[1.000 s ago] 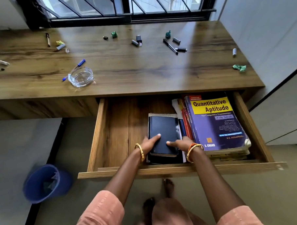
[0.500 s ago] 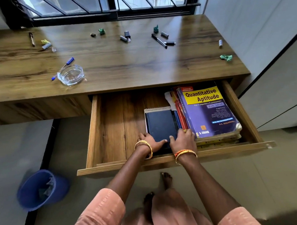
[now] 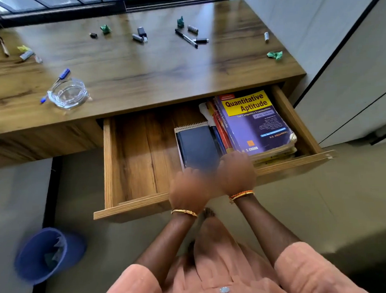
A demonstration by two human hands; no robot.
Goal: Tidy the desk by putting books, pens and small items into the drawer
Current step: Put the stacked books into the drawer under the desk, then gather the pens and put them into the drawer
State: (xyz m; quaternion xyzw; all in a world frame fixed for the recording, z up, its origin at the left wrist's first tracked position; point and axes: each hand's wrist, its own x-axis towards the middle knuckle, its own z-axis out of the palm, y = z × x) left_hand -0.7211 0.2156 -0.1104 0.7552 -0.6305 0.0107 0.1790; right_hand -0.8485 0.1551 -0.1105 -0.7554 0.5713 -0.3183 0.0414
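Since the earlier frames, both our hands have lifted off the dark notebook and drawn back toward the drawer's front edge; our left hand and right hand are blurred with motion, so we cannot tell whether the fingers are spread or curled, though neither seems to hold anything; the notebook lies flat in the drawer on a spiral pad, just beside the purple Quantitative Aptitude book stacked at 3 o'clock from it; the books look done, we judge; the left half of the drawer is bare wood; what is left sits on the desk: a blue pen touching a glass ashtray at 10 o'clock from our hands, a black pen with caps and small tubes at 12 o'clock, green scraps at 1 o'clock, more bits at far 10 o'clock; a blue bin stands on the floor at 8 o'clock.
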